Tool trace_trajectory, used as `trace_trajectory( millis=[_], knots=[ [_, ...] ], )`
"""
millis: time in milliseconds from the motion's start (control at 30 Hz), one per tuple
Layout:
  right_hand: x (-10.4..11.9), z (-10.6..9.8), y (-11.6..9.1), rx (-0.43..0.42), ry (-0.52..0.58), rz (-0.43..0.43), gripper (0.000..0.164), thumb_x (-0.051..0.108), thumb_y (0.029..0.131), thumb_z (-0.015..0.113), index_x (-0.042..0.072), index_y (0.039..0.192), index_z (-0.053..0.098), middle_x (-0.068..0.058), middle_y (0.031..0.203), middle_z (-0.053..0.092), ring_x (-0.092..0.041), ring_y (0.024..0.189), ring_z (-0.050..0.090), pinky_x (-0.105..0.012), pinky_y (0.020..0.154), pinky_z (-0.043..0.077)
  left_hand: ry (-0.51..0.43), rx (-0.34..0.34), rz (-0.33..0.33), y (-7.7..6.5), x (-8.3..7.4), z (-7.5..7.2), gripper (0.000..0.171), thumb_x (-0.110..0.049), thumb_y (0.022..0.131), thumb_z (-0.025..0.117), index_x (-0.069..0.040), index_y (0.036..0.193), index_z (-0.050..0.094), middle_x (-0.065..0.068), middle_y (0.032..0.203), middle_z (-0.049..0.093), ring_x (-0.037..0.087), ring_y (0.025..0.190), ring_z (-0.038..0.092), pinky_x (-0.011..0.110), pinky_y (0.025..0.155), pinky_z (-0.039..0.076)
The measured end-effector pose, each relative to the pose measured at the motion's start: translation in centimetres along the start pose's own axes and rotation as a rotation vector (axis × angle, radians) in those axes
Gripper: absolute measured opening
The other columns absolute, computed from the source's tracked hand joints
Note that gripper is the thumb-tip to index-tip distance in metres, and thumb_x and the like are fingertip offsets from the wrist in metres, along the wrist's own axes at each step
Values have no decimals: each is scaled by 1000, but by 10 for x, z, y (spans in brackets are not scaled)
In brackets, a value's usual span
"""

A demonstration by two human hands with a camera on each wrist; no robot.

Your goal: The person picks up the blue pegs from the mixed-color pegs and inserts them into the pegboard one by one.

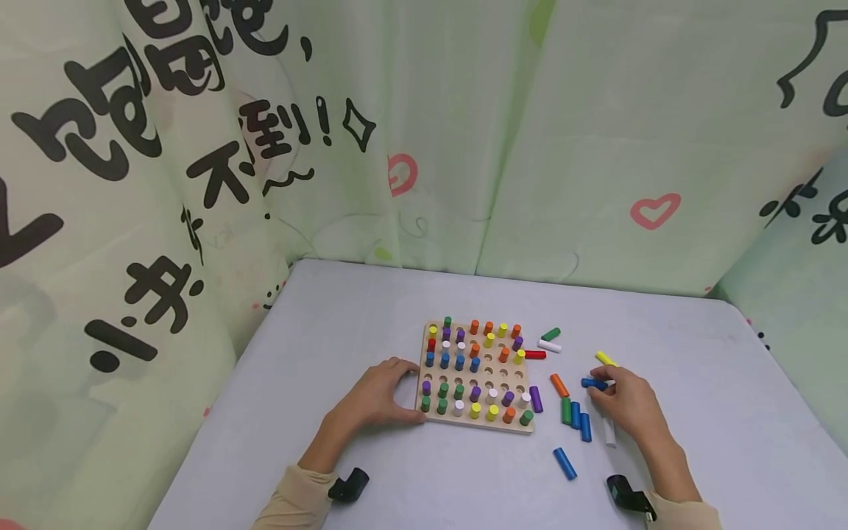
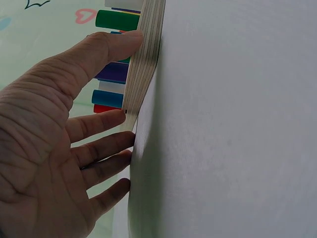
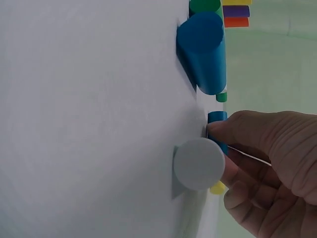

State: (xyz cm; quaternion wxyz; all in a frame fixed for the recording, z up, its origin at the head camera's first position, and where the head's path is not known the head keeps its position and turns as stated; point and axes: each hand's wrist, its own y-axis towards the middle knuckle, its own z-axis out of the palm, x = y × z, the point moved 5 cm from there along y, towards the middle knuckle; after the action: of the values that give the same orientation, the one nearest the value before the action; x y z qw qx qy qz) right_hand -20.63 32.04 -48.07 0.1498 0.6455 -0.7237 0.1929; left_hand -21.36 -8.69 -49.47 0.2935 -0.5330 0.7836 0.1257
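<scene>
A wooden pegboard holds rows of coloured pegs, and several of its holes are bare. My left hand steadies its left side: the thumb touches the near corner, and the fingers reach along the edge, fairly straight, as the left wrist view also shows. Out to the right of the board, my right hand pinches a blue peg by its end, low over the table. In the right wrist view the thumb lies on that blue peg, and a white peg in front hides part of the fingers.
Loose pegs lie between board and right hand: an orange peg, a green peg, blue ones and a purple peg. A yellow peg lies beyond the right hand. One blue peg lies nearer. Curtains surround the white table.
</scene>
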Motion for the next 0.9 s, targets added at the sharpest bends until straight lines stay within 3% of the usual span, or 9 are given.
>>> trace_trajectory(
  millis=[300,900],
  knots=[
    [0,1,1,-2,-24,-22,31,13,93,73,-4,119,68,-24,112,67,-30,88,57,-48,79,57,-5,-5,9,-1,-2,-1,81,-52,74,87,-13,139,58,9,140,59,32,132,53,53,112,44],
    [6,2,-4,-17,-45,-40,34,17,93,72,-4,120,67,-19,103,69,-29,87,58,-47,76,56,-2,-8,14,-1,-1,-1,81,-52,73,87,-13,139,59,8,139,60,32,131,54,53,112,44]
  ],
)
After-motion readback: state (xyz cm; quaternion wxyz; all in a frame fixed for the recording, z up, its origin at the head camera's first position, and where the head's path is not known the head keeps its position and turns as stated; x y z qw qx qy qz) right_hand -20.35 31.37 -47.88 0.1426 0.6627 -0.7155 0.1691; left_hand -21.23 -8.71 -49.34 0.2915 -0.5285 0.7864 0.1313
